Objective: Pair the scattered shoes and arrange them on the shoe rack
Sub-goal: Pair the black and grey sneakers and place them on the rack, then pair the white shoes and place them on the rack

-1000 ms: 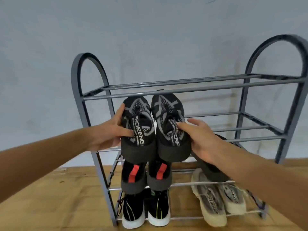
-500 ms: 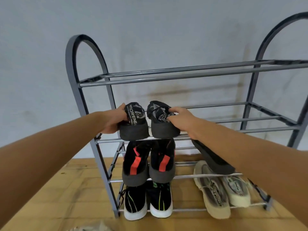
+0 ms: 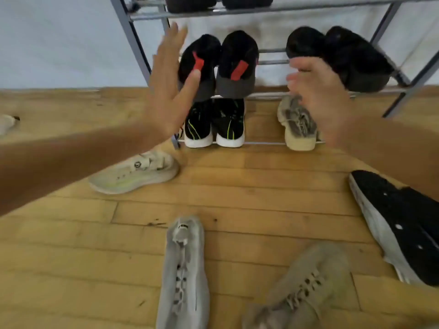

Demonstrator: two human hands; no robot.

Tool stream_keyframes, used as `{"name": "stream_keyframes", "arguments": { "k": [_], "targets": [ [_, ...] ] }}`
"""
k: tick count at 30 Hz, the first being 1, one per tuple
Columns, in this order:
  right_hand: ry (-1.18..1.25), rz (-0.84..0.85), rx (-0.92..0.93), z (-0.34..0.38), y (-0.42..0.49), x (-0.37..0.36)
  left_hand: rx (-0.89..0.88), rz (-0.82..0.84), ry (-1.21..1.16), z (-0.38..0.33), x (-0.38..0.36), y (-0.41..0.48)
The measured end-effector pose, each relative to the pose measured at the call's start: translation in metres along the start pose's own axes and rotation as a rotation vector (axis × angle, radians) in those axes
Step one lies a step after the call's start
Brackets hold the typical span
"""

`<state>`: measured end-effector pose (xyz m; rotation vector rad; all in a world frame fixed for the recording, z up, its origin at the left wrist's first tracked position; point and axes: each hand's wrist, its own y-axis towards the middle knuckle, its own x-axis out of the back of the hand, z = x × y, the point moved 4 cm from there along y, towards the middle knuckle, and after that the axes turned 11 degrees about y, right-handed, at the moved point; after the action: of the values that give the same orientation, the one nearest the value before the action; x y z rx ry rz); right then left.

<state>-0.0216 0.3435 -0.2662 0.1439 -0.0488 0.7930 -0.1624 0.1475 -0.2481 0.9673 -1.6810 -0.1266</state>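
The grey metal shoe rack (image 3: pixel 133 36) stands against the wall. A black pair with red heel tabs (image 3: pixel 237 65) and a plain black pair (image 3: pixel 351 53) sit on its middle shelf. Lower down are a black pair with white soles (image 3: pixel 213 124) and a beige shoe (image 3: pixel 299 124). The heels of the black pair (image 3: pixel 190 3) show on the upper shelf. My left hand (image 3: pixel 166 91) is spread open in front of the rack. My right hand (image 3: pixel 318 96) hovers empty, fingers loosely curled. On the floor lie a cream shoe (image 3: pixel 135 174), a grey shoe (image 3: pixel 185 276), a tan shoe (image 3: pixel 308 286) and a black shoe (image 3: pixel 403 229).
The wooden floor (image 3: pixel 261 181) stretches from the rack toward me. A small white object (image 3: pixel 7 123) lies at the far left edge. The pale wall is behind the rack.
Both hands have let go of the black pair, which now rests on the upper shelf. The view has tipped down to the floor and both hands have drawn back from the rack, empty.
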Motion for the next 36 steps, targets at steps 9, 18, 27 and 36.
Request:
{"name": "stream_keyframes", "arguments": {
  "k": [9, 18, 27, 36],
  "targets": [
    [-0.356, 0.572, -0.418, -0.124, -0.098, -0.037, -0.08, 0.781, -0.022, -0.012, -0.115, -0.182],
    [-0.897, 1.168, -0.358, -0.158, -0.158, -0.031, -0.884, 1.372, 0.465, 0.032, -0.116, -0.22],
    [-0.863, 1.155, -0.351, -0.161, -0.163, -0.018, -1.348, 1.152, 0.41, 0.037, -0.112, -0.22],
    [-0.878, 1.171, -0.349, -0.161, -0.163, -0.018, -1.383, 1.084, 0.356, 0.034, -0.119, -0.214]
  ]
}}
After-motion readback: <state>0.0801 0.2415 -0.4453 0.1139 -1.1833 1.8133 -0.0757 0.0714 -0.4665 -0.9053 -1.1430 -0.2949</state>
